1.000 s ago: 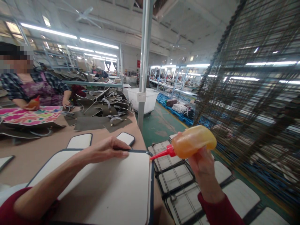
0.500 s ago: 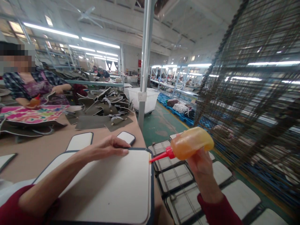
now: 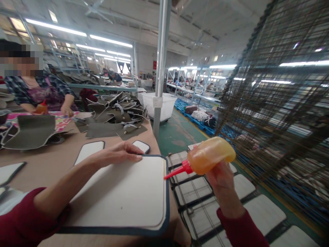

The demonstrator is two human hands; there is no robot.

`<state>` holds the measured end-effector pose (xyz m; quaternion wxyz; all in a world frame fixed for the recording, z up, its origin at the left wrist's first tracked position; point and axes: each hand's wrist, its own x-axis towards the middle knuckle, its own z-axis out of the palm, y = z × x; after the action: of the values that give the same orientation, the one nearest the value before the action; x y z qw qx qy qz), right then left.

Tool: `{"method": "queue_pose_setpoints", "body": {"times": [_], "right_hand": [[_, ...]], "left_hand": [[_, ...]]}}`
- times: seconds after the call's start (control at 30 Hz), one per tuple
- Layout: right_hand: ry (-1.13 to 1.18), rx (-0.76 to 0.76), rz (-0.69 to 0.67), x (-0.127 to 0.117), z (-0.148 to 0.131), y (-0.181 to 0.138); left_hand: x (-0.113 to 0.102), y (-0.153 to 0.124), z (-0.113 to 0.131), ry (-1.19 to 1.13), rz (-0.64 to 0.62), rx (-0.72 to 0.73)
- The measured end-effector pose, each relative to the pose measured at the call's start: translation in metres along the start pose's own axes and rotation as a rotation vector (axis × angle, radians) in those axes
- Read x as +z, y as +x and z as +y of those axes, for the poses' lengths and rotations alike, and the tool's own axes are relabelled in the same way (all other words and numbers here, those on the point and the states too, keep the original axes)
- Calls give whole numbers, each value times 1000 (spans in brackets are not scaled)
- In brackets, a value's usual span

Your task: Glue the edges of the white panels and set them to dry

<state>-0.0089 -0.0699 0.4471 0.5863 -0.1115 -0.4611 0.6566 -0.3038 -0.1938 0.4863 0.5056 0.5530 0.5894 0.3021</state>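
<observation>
A white panel [image 3: 128,195] with rounded corners and a dark blue border lies before me at the table's right edge. My left hand [image 3: 125,152] grips its far edge, thumb on the white face and fingers curled at the border. My right hand [image 3: 221,180] is wrapped around a soft squeeze bottle [image 3: 210,156] of amber liquid, likely glue, tilted nearly sideways. Its red nozzle [image 3: 178,169] points left, with the tip at the panel's right edge. A thin yellowish line [image 3: 164,166] runs along that edge from the far corner to the tip.
Smaller bordered panels [image 3: 89,151] lie beyond on the brown table [image 3: 59,164]. Dark bag pieces [image 3: 120,115] are heaped farther back. A co-worker [image 3: 48,89] stands at left. Right of the table, a wire rack [image 3: 191,197] holds several white panels; a metal post [image 3: 159,68] rises ahead.
The panel sits slightly farther from me, and the nozzle tip is lower along its right edge, with the yellowish line longer. At left, a dark piece now covers part of the co-worker's colourful fabric.
</observation>
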Motion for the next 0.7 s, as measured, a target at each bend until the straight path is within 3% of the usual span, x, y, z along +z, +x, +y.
{"method": "queue_pose_setpoints", "body": {"times": [0.7], "right_hand": [[-19,64,-26,0,-2,-6]], "left_hand": [[-5,0,2,-92,27,-27]]}}
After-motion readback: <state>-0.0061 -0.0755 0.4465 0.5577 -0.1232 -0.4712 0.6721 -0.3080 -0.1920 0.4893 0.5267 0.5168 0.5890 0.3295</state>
